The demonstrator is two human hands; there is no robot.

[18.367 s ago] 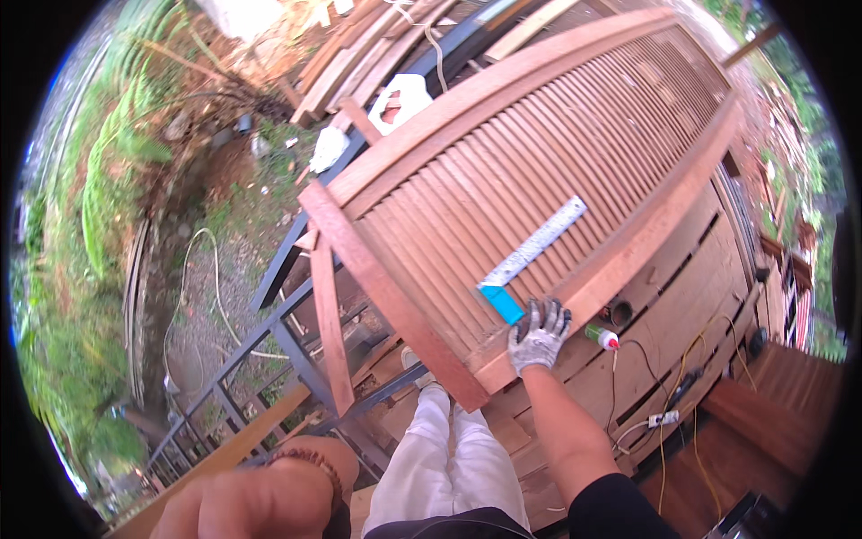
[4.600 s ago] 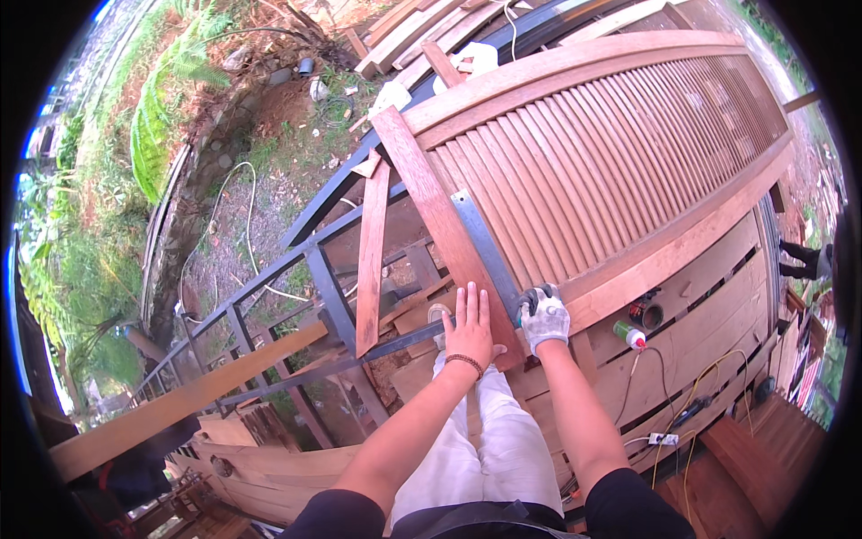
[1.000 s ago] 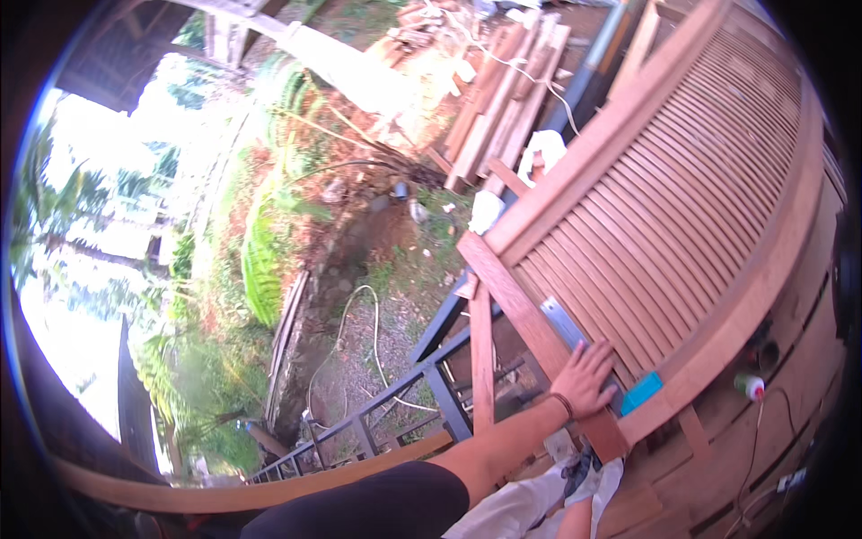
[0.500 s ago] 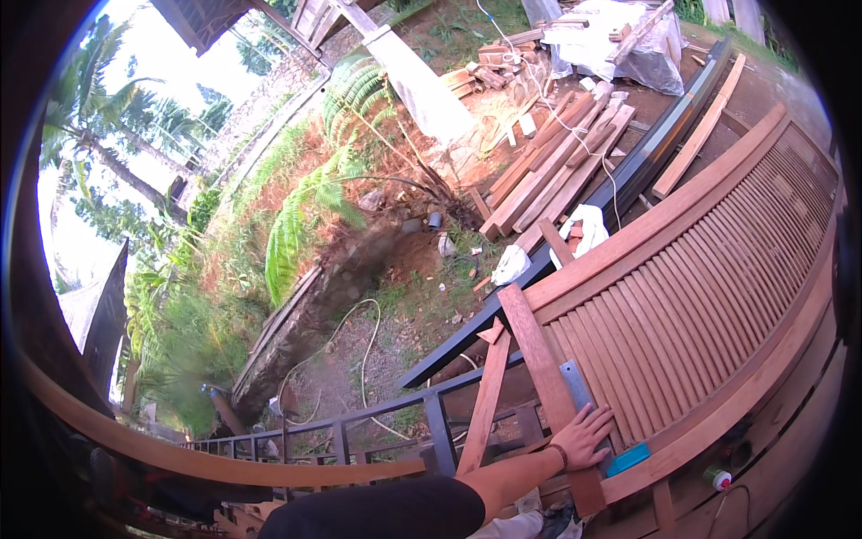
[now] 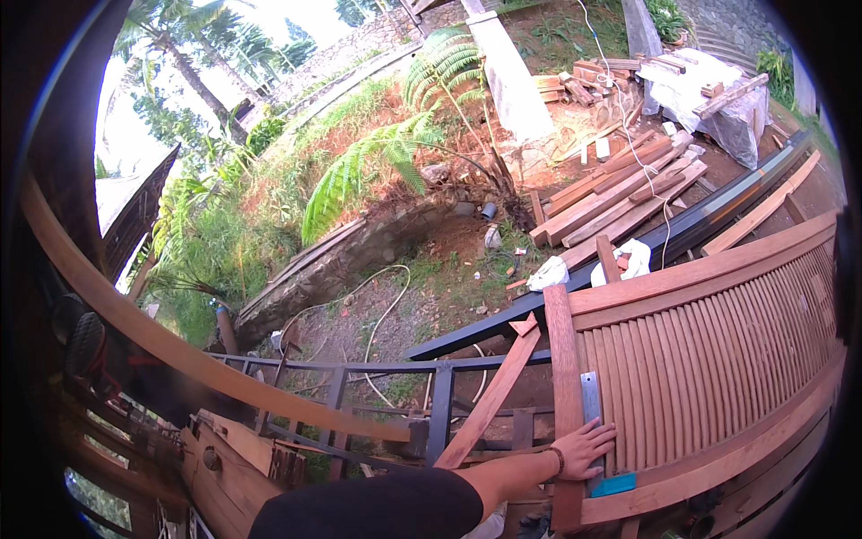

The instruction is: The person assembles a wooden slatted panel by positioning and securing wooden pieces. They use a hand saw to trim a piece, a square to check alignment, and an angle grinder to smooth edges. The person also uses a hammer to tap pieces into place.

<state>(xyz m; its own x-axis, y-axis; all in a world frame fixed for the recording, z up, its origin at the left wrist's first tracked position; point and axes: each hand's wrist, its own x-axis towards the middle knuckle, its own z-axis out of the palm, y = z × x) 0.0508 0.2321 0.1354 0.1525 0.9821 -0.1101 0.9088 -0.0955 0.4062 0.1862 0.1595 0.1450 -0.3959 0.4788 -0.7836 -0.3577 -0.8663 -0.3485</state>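
Observation:
My left hand [image 5: 582,452] lies flat, palm down and fingers spread, across the metal blade of a try square [image 5: 590,400] with a teal handle [image 5: 614,485]. The fingertips reach onto the slats of a reddish-brown louvred wooden panel [image 5: 700,386]. My wrist, with a dark bracelet, crosses the panel's end rail [image 5: 565,359]. The blade runs alongside that rail, and the handle sits at the panel's near edge piece [image 5: 682,492]. Part of the blade is hidden under the hand. My right hand is out of the picture.
A loose wooden strip [image 5: 489,395] leans across a dark metal railing [image 5: 440,409] beside the panel. A long wooden rail [image 5: 171,364] curves across the left. Beyond lie stacked timber [image 5: 620,193], long dark beams [image 5: 718,211], a hose [image 5: 384,314] and a tree fern [image 5: 377,162].
The view has swung, so the yard sits farther right and the panel appears more level. More timber shows at the lower left. My left hand stays flat over the try square.

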